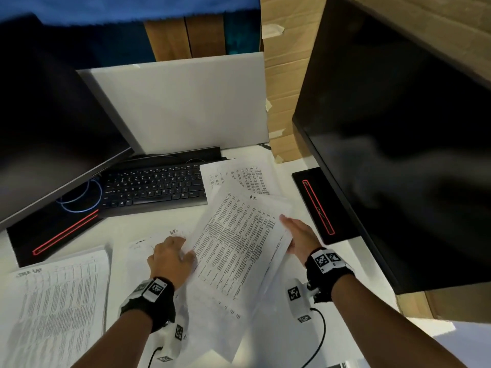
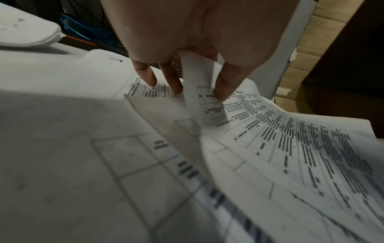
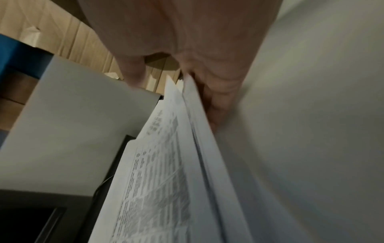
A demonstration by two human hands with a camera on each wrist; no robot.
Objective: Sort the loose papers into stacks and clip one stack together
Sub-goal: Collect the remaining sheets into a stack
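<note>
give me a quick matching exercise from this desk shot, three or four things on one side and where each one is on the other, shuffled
Things:
1. keyboard
2. held bundle of sheets
3. paper stack
4. blue cable

Places:
A. near-left on the desk
B. between left hand and right hand
C. under the left monitor
D. in front of the white board

Pairs: 1-D, 2-B, 3-A, 4-C
</note>
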